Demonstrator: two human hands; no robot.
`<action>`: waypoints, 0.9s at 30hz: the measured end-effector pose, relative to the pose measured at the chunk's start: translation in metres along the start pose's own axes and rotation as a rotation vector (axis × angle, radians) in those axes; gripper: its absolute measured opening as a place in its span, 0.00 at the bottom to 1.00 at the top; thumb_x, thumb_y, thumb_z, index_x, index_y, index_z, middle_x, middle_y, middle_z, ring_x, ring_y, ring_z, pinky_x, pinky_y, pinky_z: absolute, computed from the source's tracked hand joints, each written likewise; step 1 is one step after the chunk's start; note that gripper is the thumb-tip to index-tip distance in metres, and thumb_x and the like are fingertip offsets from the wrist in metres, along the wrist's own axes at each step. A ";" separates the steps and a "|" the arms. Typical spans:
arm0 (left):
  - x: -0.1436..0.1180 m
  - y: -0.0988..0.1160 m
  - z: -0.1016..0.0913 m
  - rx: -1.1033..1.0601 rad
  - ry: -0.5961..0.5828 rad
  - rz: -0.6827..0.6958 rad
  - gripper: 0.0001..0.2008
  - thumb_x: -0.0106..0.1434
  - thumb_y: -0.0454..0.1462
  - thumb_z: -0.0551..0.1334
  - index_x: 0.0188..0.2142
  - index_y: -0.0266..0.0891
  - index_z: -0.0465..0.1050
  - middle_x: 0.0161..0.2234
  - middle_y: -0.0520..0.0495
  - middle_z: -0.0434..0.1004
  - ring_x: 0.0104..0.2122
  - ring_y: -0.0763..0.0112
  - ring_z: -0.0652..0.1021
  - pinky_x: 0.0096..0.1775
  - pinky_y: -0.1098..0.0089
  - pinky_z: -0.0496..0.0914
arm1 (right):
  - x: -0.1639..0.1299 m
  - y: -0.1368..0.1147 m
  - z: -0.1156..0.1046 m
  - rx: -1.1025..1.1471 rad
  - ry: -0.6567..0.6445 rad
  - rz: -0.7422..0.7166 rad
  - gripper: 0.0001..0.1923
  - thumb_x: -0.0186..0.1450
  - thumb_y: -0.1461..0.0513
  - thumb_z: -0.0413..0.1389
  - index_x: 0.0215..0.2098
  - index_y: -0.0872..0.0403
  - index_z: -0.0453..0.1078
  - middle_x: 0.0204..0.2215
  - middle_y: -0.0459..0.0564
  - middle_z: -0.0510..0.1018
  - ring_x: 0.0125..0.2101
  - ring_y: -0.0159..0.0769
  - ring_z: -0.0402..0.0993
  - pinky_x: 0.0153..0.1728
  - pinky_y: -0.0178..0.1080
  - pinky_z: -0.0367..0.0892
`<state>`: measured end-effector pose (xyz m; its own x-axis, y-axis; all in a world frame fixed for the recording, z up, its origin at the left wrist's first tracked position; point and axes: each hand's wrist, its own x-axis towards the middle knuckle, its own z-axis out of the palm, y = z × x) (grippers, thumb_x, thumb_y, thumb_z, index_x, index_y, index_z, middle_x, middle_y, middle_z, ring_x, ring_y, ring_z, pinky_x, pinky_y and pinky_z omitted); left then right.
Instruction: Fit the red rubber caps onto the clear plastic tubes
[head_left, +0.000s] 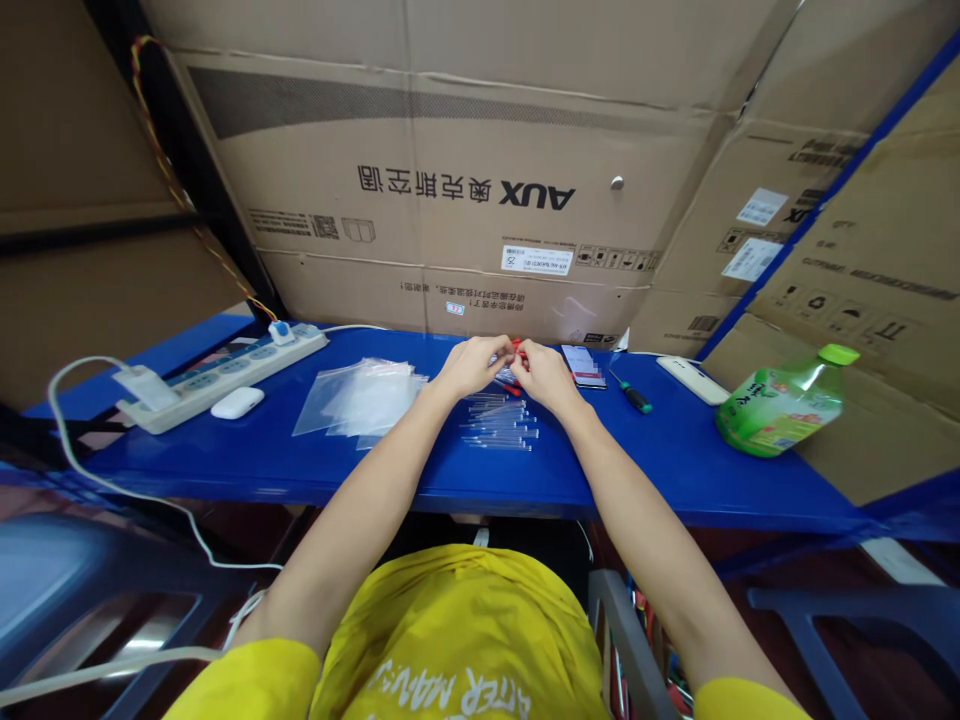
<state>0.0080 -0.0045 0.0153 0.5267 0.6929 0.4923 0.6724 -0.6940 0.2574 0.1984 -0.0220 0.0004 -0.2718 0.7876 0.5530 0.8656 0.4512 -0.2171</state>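
At left centre, power strip point(225, 372), mouse point(237, 402), bags point(360, 397). At centre, left hand point(471, 366) and right hand point(546, 376), arms outstretched, fingers pinched together on small red item point(516, 349), above clear tubes point(501, 420). Right: screwdriver point(631, 392), bottle point(784, 404).

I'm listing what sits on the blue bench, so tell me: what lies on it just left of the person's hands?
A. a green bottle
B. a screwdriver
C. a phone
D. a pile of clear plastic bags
D: the pile of clear plastic bags lies on the blue bench just left of the left hand.
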 end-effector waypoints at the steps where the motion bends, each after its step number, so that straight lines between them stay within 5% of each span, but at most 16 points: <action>1: 0.000 0.001 0.000 0.011 -0.022 -0.013 0.11 0.75 0.43 0.56 0.49 0.44 0.75 0.44 0.46 0.85 0.43 0.60 0.83 0.41 0.67 0.70 | 0.000 0.000 0.001 -0.011 -0.004 -0.006 0.07 0.72 0.61 0.51 0.40 0.53 0.70 0.36 0.56 0.81 0.35 0.44 0.75 0.36 0.39 0.60; 16: 0.002 0.012 0.000 0.145 -0.113 -0.047 0.17 0.78 0.45 0.48 0.53 0.44 0.73 0.42 0.42 0.84 0.42 0.55 0.83 0.41 0.65 0.69 | 0.003 -0.003 0.004 -0.079 -0.063 0.010 0.09 0.72 0.65 0.46 0.44 0.57 0.68 0.40 0.63 0.81 0.40 0.50 0.76 0.40 0.42 0.62; 27: 0.001 -0.003 0.000 0.046 0.012 -0.061 0.21 0.79 0.47 0.46 0.44 0.44 0.76 0.44 0.45 0.84 0.44 0.61 0.81 0.41 0.67 0.69 | 0.002 0.007 -0.001 0.341 0.082 -0.049 0.11 0.72 0.57 0.50 0.45 0.53 0.70 0.41 0.55 0.82 0.36 0.41 0.76 0.41 0.39 0.67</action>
<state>0.0066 -0.0016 0.0154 0.4780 0.7309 0.4871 0.7263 -0.6408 0.2487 0.2043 -0.0179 0.0002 -0.2625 0.7316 0.6292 0.6583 0.6125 -0.4376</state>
